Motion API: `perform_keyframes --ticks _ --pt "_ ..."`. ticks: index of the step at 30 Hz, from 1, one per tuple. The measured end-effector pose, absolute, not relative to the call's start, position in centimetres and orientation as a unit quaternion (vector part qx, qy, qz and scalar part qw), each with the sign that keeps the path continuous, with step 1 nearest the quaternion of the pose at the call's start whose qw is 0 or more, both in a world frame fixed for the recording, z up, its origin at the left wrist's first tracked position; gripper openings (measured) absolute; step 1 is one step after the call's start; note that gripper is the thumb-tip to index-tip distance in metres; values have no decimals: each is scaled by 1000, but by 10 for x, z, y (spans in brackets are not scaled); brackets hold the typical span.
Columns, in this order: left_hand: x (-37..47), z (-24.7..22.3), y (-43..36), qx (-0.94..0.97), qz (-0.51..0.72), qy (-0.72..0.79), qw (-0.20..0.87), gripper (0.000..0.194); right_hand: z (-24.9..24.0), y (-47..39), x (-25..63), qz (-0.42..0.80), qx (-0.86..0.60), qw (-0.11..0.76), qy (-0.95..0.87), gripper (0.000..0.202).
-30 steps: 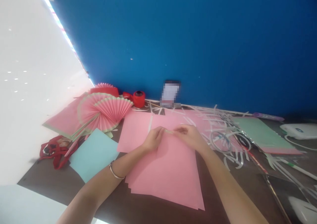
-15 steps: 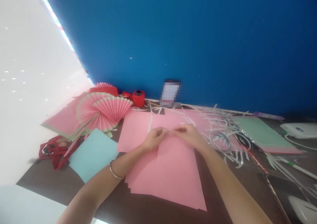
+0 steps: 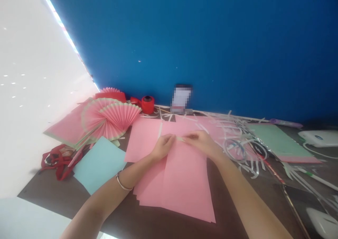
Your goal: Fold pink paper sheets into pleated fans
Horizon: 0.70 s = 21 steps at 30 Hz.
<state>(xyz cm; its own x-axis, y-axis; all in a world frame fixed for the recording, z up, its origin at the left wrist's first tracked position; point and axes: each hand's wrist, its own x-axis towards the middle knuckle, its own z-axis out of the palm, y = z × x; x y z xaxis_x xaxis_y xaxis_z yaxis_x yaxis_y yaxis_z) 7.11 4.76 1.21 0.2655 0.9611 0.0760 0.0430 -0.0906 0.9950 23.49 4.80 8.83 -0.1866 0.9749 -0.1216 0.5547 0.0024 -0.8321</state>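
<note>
With fingers closed, my left hand (image 3: 164, 147) pinches the top left corner area of a pink paper sheet (image 3: 188, 184). My right hand (image 3: 202, 144) is closed at the same top edge, a little to the right. Between the fingertips a short light green edge or strip (image 3: 180, 139) shows; whether it belongs to the sheet I cannot tell. The sheet lies over other pink sheets (image 3: 150, 189), slightly fanned at the bottom. Behind the hands, more pink paper (image 3: 142, 137) carries a white strip (image 3: 160, 129).
Pleated pink fans (image 3: 118, 117) and a red tape roll (image 3: 148, 105) stand at the back left. Light blue paper (image 3: 101, 165) lies left. Curled white strips (image 3: 235, 133), green paper (image 3: 280, 142) and a white device (image 3: 319, 138) are on the right. A phone (image 3: 181, 100) leans against the blue wall.
The top pink sheet's lower end has swung slightly left. My fingertips are a bit farther apart, and more of the light green edge or strip shows between them.
</note>
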Motion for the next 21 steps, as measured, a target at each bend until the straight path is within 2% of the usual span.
perform_keyframes --ticks 5,10,14,21 --pt "70 12 45 594 396 374 592 29 85 49 237 401 -596 274 -639 21" --pt "72 10 45 597 411 429 539 22 83 47 236 402 -594 296 -631 24" --pt "72 6 46 587 415 434 543 22 89 45 226 400 -567 315 -648 19" --pt "70 9 45 595 449 364 559 23 93 44 220 399 -569 334 -637 19"
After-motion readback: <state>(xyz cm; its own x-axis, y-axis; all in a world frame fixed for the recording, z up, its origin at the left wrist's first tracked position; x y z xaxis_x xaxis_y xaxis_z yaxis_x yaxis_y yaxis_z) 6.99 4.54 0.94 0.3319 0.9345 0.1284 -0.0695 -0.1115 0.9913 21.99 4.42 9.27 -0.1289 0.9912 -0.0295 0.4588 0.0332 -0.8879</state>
